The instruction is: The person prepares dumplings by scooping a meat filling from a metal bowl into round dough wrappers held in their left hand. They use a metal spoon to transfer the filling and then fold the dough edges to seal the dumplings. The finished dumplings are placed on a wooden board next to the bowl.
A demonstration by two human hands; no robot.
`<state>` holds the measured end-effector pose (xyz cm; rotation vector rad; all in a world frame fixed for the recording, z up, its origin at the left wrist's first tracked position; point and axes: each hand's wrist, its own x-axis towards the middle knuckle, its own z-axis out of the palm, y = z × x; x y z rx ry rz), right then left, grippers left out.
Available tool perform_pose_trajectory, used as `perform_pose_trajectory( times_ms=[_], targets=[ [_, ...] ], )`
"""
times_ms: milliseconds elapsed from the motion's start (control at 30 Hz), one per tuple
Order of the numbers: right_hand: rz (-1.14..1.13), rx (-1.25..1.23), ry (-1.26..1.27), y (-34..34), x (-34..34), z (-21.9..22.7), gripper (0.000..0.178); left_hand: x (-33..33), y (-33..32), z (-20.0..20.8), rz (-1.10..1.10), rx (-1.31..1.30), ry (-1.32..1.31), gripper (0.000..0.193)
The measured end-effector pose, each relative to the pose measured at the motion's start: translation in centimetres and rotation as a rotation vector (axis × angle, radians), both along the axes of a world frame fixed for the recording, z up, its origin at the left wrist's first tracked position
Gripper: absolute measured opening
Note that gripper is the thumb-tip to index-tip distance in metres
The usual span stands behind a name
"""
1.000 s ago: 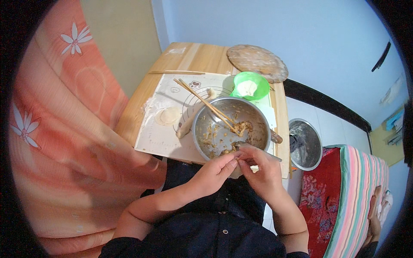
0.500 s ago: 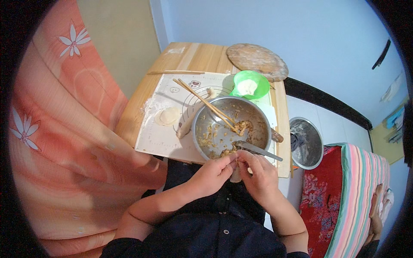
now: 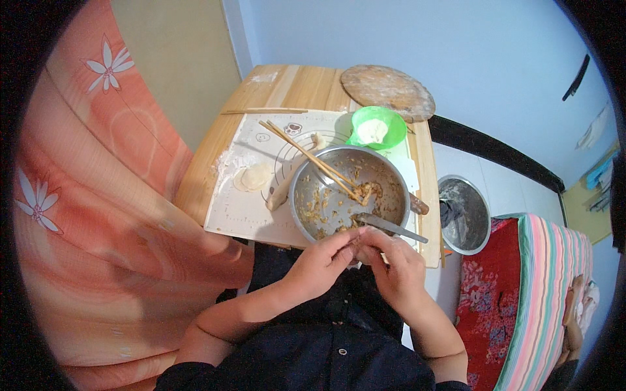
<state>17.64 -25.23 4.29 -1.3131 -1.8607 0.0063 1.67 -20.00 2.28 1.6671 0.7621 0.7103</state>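
Note:
My left hand [image 3: 324, 262] and my right hand [image 3: 396, 264] meet just over the near rim of a steel bowl [image 3: 396, 186]. Their thumbs and fingers pinch together around a dumpling [image 3: 355, 263], of which only a bit of pale dough shows; the rest is hidden. Inside the bowl lies brownish minced filling [image 3: 375, 191], with smears on the walls. Wooden chopsticks [image 3: 306, 152] lean in it from the far left. A flat metal utensil [image 3: 394, 228] rests across the right near rim, beside my right fingers.
Round dough wrappers [image 3: 255, 176] and a pale roll [image 3: 282, 192] lie on the floury mat [image 3: 228, 212]. Behind the bowl is a green bowl [image 3: 394, 124] of white dough or flour. A round wooden board [image 3: 385, 88], a steel basin [image 3: 479, 215] and an orange curtain [image 3: 130, 228] surround the table.
My fingers have closed further around the dumpling, and my right hand has shifted slightly over it. Less of the dough shows now. Bowl, chopsticks and utensil stay put.

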Motion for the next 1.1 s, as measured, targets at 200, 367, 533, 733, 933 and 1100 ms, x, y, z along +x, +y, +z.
perform_pose_trajectory(
  times_ms=[200,367,533,733,933,1100],
  targets=[
    [-0.048,-0.018,0.102,0.0,0.2,-0.2,0.037,0.1,0.2,-0.5,-0.012,0.097,-0.031,0.034],
    [-0.048,0.105,-0.04,-0.1,0.1,-0.1,0.036,0.5,0.1,-0.6,0.028,0.294,-0.041,0.034],
    [-0.08,0.1,0.124,-0.1,0.1,-0.8,0.033,0.2,0.6,-0.4,0.035,0.276,-0.088,0.035],
    [-0.038,0.173,-0.013,-0.1,0.3,-0.7,0.037,0.9,-0.2,0.5,0.044,0.331,-0.04,0.033],
    [-0.055,0.059,0.228,-0.5,0.3,-0.8,0.036,0.3,0.6,-0.1,0.013,0.158,-0.081,0.038],
    [-0.062,0.168,-0.023,0.1,0.5,-1.0,0.043,0.6,0.1,0.2,-0.045,0.278,-0.029,0.039]
  ],
)
